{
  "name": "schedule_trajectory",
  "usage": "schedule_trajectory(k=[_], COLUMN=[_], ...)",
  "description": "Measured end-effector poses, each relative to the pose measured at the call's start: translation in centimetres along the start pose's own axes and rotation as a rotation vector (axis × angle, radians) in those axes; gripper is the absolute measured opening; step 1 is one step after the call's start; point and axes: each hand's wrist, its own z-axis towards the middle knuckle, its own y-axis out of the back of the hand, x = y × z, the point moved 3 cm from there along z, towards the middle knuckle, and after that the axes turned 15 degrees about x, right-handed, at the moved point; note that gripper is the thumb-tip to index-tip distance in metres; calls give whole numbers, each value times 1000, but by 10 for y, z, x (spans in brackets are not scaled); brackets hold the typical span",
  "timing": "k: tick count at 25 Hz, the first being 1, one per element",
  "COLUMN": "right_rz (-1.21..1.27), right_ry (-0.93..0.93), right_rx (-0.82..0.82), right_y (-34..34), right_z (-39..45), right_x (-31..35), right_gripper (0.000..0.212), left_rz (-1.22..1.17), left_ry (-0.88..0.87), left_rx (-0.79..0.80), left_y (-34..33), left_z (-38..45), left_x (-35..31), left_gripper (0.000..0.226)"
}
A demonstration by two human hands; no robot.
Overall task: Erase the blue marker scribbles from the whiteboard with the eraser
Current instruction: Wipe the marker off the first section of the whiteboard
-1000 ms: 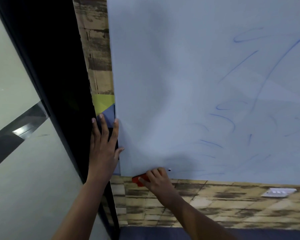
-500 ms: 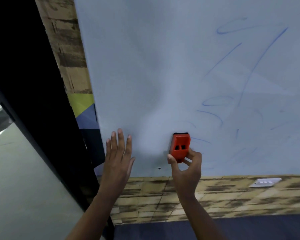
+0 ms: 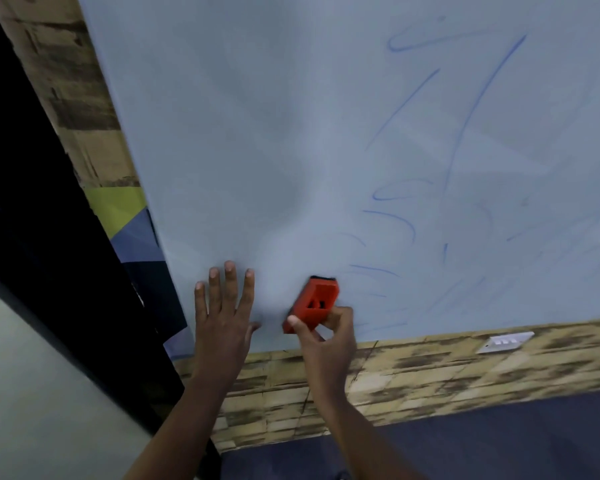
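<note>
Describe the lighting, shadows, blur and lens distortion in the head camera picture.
Head view: dim, bluish light; a soft grey shadow falls on the whiteboard above the left hand and the eraser held by the right hand. Wide-angle bending slants the board's left edge. The blue scribbles look faint and slightly soft; no strong glare.
</note>
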Motion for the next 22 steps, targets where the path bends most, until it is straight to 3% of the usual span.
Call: schedule_trajectory(k=[4,9,15,20,22], right_rz=[246,386,552,637,654], right_ry=[-224,-450,-583,-649,-635], right_rx=[-183,-247,-109,60,-12], right_y=[41,33,1,-4,18], right_z=[5,-3,-9,-16,-11], right_x=[-38,-77,-119,-124,-117], right_gripper=[48,50,46,62,58], left_rz=[3,-19,-17,-39,-41], left_ry=[2,4,19,10,6], left_rx=[4,39,84,71,77], left_y=[0,-3,-12,-16,-15], left_z=[-1,3,10,13,13], left_x=[-2,-4,-9,-9,-9], left_gripper=[157,167,182,185,185])
